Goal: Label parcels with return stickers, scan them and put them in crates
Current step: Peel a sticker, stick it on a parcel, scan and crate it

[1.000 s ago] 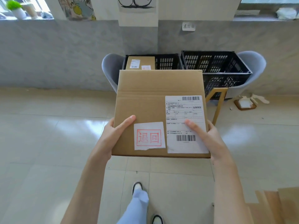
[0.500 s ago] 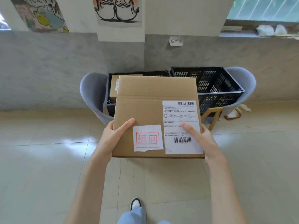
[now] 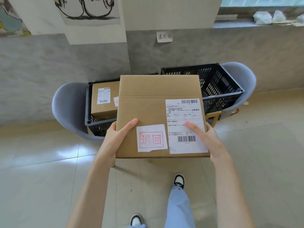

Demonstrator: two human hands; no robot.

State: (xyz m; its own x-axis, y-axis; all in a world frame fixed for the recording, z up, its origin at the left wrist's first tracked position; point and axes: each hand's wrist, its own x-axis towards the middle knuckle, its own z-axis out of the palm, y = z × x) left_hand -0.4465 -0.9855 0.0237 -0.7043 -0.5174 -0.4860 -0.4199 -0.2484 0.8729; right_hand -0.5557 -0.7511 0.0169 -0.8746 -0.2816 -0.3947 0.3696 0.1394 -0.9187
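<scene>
I carry a flat brown cardboard parcel [image 3: 148,102] in front of me at waist height. My left hand [image 3: 117,137] grips its near left edge, thumb on top. My right hand [image 3: 205,139] grips the near right edge, thumb across the white shipping label [image 3: 184,117]. A white return sticker with red characters [image 3: 151,139] is stuck beside that label. Beyond the parcel stand two black crates on grey chairs: the left crate [image 3: 88,112] holds another labelled parcel [image 3: 105,97], the right crate [image 3: 218,84] shows nothing inside.
The crates rest on two grey shell chairs [image 3: 69,107] against a grey wall. A handwritten paper note [image 3: 164,36] hangs on the wall above them. Pale tiled floor [image 3: 41,178] spreads around my feet. Bags lie on the window sill [image 3: 266,17] at upper right.
I have walked closer to the crates, which now appear larger and nearer. The parcel stays held in both hands in the same grip.
</scene>
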